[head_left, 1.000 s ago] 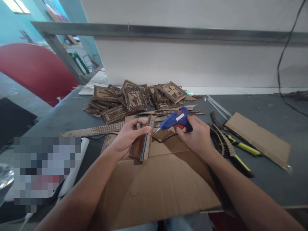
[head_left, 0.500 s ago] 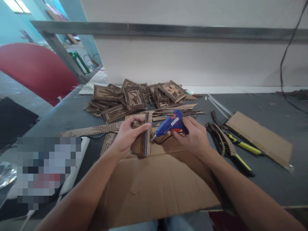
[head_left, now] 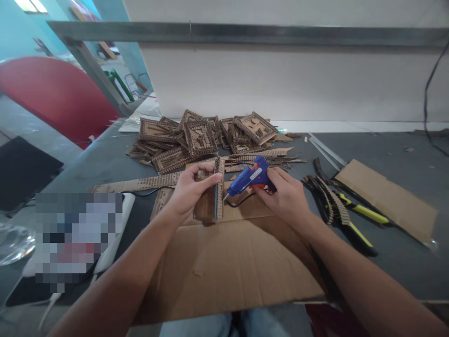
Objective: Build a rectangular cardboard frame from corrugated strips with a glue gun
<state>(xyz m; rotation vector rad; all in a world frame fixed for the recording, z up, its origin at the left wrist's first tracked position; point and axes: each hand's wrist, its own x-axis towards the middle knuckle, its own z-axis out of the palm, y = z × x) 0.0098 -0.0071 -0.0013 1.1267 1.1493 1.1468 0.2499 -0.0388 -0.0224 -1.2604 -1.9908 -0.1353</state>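
Note:
My left hand (head_left: 189, 189) grips a small cardboard panel (head_left: 205, 206) edged with a corrugated strip (head_left: 220, 196), thumb on the strip and fingers behind it. The panel is held tilted on edge, the strip facing right. In my right hand (head_left: 284, 192) is a blue hot glue gun (head_left: 247, 178), its metal nozzle pointing down and left, close to the strip's right side; whether it touches, I cannot tell. Beneath both hands lies a large brown cardboard sheet (head_left: 231, 267). A dark cord runs behind the glue gun's nozzle.
Framed cardboard pieces (head_left: 199, 138) are heaped at the back. To the right lie yellow-black cutters (head_left: 363, 210), curved corrugated strips (head_left: 331, 196) and a flat cardboard piece (head_left: 389, 196). A long cardboard strip (head_left: 136, 181) and a white power bank-like object (head_left: 119, 229) are at left.
The whole view has shifted slightly, with the scene sitting a little higher and further right. Both hands keep their holds, and the nozzle stays beside the strip.

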